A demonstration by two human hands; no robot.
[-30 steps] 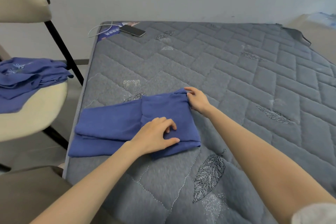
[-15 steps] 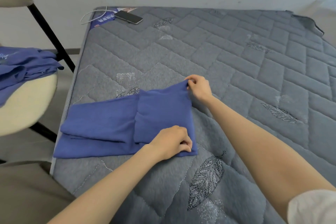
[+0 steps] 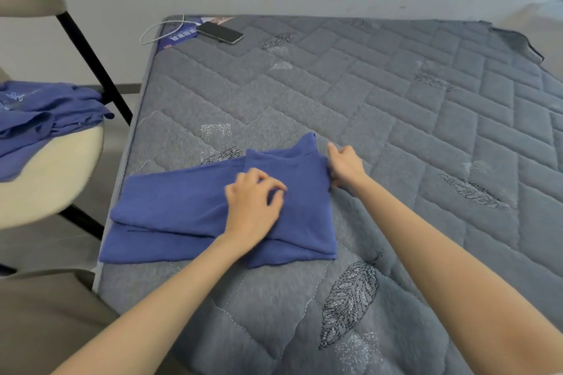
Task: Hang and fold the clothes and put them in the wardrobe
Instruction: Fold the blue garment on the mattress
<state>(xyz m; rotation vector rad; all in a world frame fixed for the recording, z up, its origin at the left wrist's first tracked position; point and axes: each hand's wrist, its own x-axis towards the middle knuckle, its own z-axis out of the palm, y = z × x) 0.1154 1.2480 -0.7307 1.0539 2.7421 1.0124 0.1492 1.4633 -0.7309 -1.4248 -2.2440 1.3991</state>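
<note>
A blue garment (image 3: 176, 207) lies folded in layers on the grey quilted mattress (image 3: 396, 106), near its left edge. My left hand (image 3: 253, 207) rests on top of the garment's middle with bent fingers and the thumb apart; it is slightly blurred. My right hand (image 3: 345, 166) grips the garment's right edge near the far corner, fingers curled against the cloth. That far right corner sticks up in a small point.
A cream chair (image 3: 51, 179) with black legs stands left of the mattress, with more blue clothes (image 3: 39, 113) heaped on its seat. A dark phone (image 3: 220, 32) and a white cable (image 3: 158, 30) lie at the mattress's far left corner.
My left hand has left the garment's near right corner and moved up onto its middle. My right hand has slid slightly down the right edge.
</note>
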